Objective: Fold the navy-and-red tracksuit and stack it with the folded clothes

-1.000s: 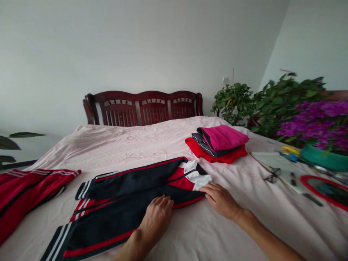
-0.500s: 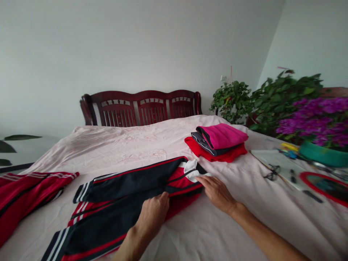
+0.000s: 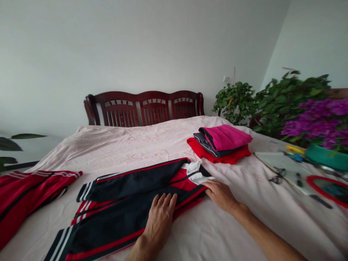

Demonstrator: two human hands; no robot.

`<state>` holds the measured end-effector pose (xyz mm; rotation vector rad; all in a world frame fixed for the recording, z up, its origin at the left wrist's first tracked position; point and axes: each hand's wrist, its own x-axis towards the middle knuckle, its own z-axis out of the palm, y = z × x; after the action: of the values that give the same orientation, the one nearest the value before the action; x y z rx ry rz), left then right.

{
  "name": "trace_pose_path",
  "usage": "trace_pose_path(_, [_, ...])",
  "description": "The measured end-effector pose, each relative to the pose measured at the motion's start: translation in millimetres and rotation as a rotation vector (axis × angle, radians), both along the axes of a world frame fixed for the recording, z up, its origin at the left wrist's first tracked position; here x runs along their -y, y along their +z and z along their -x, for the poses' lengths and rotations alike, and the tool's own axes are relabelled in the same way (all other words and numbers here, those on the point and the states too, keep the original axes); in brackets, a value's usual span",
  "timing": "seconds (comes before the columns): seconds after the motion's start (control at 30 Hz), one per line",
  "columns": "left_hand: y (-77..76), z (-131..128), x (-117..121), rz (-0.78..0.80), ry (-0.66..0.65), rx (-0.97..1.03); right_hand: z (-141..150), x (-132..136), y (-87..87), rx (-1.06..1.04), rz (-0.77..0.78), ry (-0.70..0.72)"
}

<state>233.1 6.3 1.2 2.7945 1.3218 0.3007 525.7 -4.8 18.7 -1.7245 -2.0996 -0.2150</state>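
Note:
A navy, red and white track jacket (image 3: pixel 119 210) lies on the bed with its striped cuffs to the left and its white collar to the right. My left hand (image 3: pixel 162 217) rests flat on the navy cloth, fingers stretched out. At the collar end, my right hand (image 3: pixel 220 195) has its fingers closed on the jacket's near edge; the fingertips are partly hidden. A folded stack with a pink garment (image 3: pixel 228 137) on top, a dark grey one (image 3: pixel 208 145) and a red one (image 3: pixel 231 157) below sits beyond my right hand.
A red garment with white stripes (image 3: pixel 29 192) lies at the left on the pale bedsheet (image 3: pixel 130 148). To the right are glasses (image 3: pixel 277 175), a white board (image 3: pixel 288 166), a red-rimmed mirror (image 3: pixel 312 181) and purple flowers (image 3: pixel 318 121) in a green pot (image 3: pixel 326 158). A wooden headboard (image 3: pixel 146 105) stands behind.
My left hand has opened from a closed grip and now lies flat on the jacket. My right hand has shifted slightly onto the edge near the collar. The view has turned slightly left.

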Motion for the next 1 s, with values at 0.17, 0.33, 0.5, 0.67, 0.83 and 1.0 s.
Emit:
trace_pose_path(0.17, [6.2,-0.7,3.2,0.048,0.04,0.033,3.1,0.5,-1.0,0.011,0.012,-0.03])
trace_pose_path(0.33, [4.1,2.2,4.4,0.03,0.08,0.066,0.0,2.7,-1.2,0.082,-0.035,-0.006])
trace_pose_path(0.5, [-6.0,10.5,7.1,0.003,0.135,0.07,4.3,8.9,-2.5,0.095,-0.074,0.083])
trace_pose_path(0.67, [-3.7,19.5,8.6,0.046,0.056,0.068,1.1,15.1,-1.1,0.06,-0.061,0.197])
trace_pose_path(0.83, [18.6,35.8,2.7,0.184,0.042,0.064,-0.2,19.4,7.7,0.041,0.027,0.159])
trace_pose_path(1.0, [17.0,45.6,-3.3,0.181,0.073,0.059,5.6,18.5,18.5,-0.109,0.167,0.203])
